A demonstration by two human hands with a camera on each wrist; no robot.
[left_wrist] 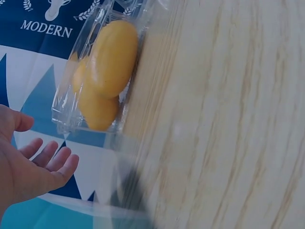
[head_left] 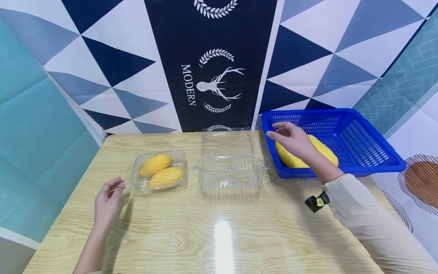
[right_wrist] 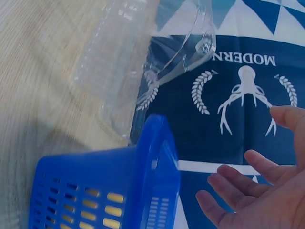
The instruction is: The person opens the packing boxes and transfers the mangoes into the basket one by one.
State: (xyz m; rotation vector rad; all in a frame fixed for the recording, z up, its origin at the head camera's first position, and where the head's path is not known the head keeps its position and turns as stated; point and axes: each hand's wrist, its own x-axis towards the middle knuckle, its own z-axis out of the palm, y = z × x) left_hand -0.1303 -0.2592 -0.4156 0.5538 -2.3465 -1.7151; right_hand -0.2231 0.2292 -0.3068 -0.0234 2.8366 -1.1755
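Two yellow mangoes (head_left: 166, 177) lie side by side in a clear plastic clamshell box (head_left: 185, 161) on the left of the table. Just left of that box my left hand (head_left: 108, 201) hovers, fingers loosely bent, holding nothing. A second clear clamshell box (head_left: 230, 173) stands at the middle with its lid raised, and no fruit shows in it. My right hand (head_left: 291, 140) is over the left side of a blue plastic basket (head_left: 371, 169), its fingers relaxed and nothing between them. Below it in the basket are yellow mangoes (head_left: 323, 148), partly hidden by the hand and forearm.
The wooden table (head_left: 164, 236) meets a patterned cloth backdrop (head_left: 219, 45) along its back edge. The basket stands at the table's right back corner. Its raised rim is close to the open box. A small black device (head_left: 316, 202) sits at the right cuff.
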